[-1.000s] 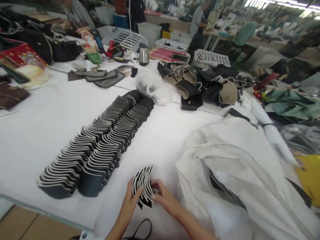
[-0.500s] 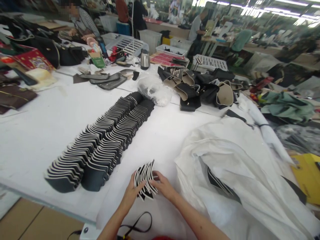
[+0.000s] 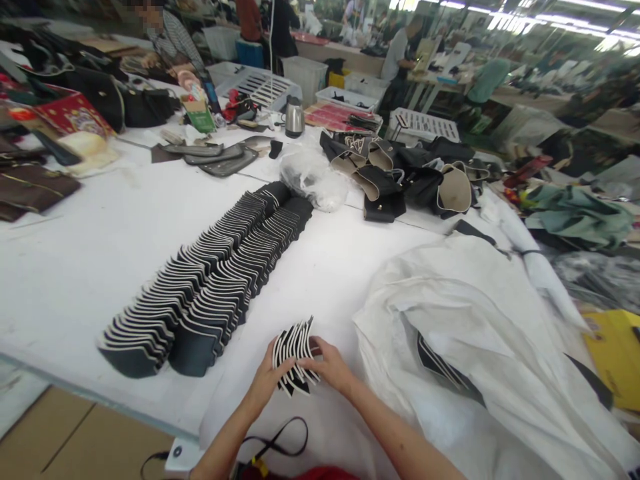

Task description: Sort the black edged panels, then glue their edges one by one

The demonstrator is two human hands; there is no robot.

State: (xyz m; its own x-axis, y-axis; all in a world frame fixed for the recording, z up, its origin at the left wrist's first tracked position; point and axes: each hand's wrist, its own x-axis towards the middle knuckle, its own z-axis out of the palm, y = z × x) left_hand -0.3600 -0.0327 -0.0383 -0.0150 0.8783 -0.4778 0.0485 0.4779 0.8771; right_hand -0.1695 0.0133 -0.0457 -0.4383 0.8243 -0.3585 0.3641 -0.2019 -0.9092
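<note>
A small stack of black pieces with pale edges (image 3: pixel 293 353) is held between both hands over the near part of the table. My left hand (image 3: pixel 270 375) grips its left side, thumb across the front. On the right side, my right hand (image 3: pixel 327 365) closes around the same stack, its fingers partly hidden behind the pieces. To the left, two long rows of similar black pieces (image 3: pixel 210 287) lie overlapping on the white table surface (image 3: pixel 320 267). More such pieces (image 3: pixel 440 363) show through the opening of a white sack (image 3: pixel 480 293) on the right.
Black bags with beige linings (image 3: pixel 385 167) and a clear plastic bag (image 3: pixel 313 177) lie farther back. A metal kettle (image 3: pixel 294 119) stands behind them. Brown leather items (image 3: pixel 35 187) occupy the left edge. A black cord (image 3: pixel 280 440) loops near my body. Other people work in the background.
The view has shifted slightly, so the scene sits a little farther right. Both hands still hold the stack, with only slight finger movement.
</note>
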